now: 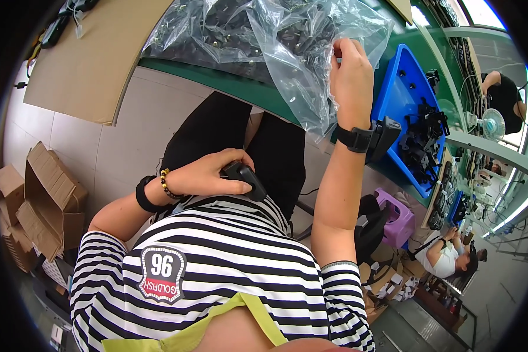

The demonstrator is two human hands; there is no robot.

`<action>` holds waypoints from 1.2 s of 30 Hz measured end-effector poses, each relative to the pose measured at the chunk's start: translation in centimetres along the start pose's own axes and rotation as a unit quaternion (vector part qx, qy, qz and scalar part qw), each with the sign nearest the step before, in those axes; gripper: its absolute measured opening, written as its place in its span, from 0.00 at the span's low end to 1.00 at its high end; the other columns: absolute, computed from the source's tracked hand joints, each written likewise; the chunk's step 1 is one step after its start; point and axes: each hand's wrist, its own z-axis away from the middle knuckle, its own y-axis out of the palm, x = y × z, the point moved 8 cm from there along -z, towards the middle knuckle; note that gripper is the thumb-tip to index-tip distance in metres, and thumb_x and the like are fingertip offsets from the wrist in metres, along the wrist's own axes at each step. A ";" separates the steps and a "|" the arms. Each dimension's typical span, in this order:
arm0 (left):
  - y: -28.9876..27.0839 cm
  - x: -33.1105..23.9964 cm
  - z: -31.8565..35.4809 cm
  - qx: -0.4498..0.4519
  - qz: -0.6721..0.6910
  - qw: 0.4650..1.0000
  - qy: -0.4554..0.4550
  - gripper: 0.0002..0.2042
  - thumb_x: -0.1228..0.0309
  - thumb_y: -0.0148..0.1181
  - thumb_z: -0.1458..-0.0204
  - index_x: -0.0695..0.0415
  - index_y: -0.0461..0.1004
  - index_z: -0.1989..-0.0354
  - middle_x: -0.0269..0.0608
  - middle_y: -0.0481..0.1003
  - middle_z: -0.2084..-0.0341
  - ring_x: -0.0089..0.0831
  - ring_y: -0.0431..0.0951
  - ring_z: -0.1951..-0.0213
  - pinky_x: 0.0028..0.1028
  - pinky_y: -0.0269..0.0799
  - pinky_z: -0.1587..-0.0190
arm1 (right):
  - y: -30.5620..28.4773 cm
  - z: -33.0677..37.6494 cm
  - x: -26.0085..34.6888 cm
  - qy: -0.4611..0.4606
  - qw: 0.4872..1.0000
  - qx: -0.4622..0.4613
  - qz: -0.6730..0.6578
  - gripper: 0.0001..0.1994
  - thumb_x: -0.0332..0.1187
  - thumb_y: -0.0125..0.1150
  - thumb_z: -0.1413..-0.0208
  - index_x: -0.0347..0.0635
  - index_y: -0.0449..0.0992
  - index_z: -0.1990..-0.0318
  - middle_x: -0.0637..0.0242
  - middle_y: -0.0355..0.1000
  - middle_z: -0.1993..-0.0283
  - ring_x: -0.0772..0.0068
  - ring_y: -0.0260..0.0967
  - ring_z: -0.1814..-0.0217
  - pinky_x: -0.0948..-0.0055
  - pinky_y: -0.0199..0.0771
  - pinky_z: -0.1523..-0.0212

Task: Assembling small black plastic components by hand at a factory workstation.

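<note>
at green counter (217, 76): pinching clear bag (275, 41) with right hand (353, 73), holding black device (246, 178) in left hand (208, 175); seems unfinished, with small parts (217, 42) left bagged.

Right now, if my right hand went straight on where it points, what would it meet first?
Most likely the clear plastic bag, which lies right up at your right hand; exact depth is hard to judge here.
</note>
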 end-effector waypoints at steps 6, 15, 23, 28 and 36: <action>0.3 -0.4 0.3 0.015 -0.012 1.000 0.017 0.25 0.59 0.66 0.47 0.59 0.71 0.43 0.41 0.72 0.53 0.30 0.74 0.50 0.30 0.69 0.43 | -0.2 0.4 0.8 -0.005 0.999 -0.027 0.044 0.10 0.24 0.61 0.41 0.37 0.76 0.52 0.52 0.77 0.56 0.46 0.76 0.58 0.57 0.76 0.57; 0.5 1.0 0.6 -0.020 -0.007 1.000 -0.011 0.28 0.60 0.65 0.47 0.60 0.68 0.40 0.42 0.72 0.51 0.29 0.73 0.48 0.29 0.68 0.42 | -4.0 4.5 2.4 0.028 0.990 0.004 -0.139 0.11 0.23 0.59 0.37 0.38 0.79 0.48 0.62 0.76 0.58 0.69 0.75 0.62 0.74 0.73 0.59; 0.3 2.5 -1.2 -0.029 0.041 0.992 -0.116 0.28 0.57 0.64 0.41 0.61 0.66 0.37 0.41 0.75 0.54 0.27 0.75 0.53 0.27 0.71 0.46 | -3.8 16.9 3.2 0.058 0.911 0.192 -0.362 0.10 0.18 0.57 0.36 0.30 0.80 0.51 0.61 0.73 0.55 0.77 0.72 0.60 0.82 0.71 0.59; 0.9 3.0 -1.8 -0.008 -0.003 0.994 -0.106 0.30 0.52 0.64 0.39 0.61 0.67 0.37 0.41 0.76 0.54 0.25 0.75 0.53 0.25 0.71 0.48 | -0.1 22.8 3.5 0.209 0.805 0.230 -0.506 0.10 0.17 0.58 0.37 0.30 0.80 0.50 0.59 0.73 0.50 0.77 0.72 0.60 0.81 0.73 0.59; 1.0 2.9 -1.9 -0.022 -0.053 0.994 -0.088 0.31 0.50 0.66 0.40 0.61 0.69 0.38 0.43 0.75 0.52 0.27 0.74 0.51 0.26 0.71 0.47 | 1.0 23.0 2.9 0.241 0.816 0.235 -0.470 0.10 0.17 0.60 0.37 0.31 0.80 0.50 0.59 0.74 0.47 0.77 0.73 0.60 0.80 0.76 0.59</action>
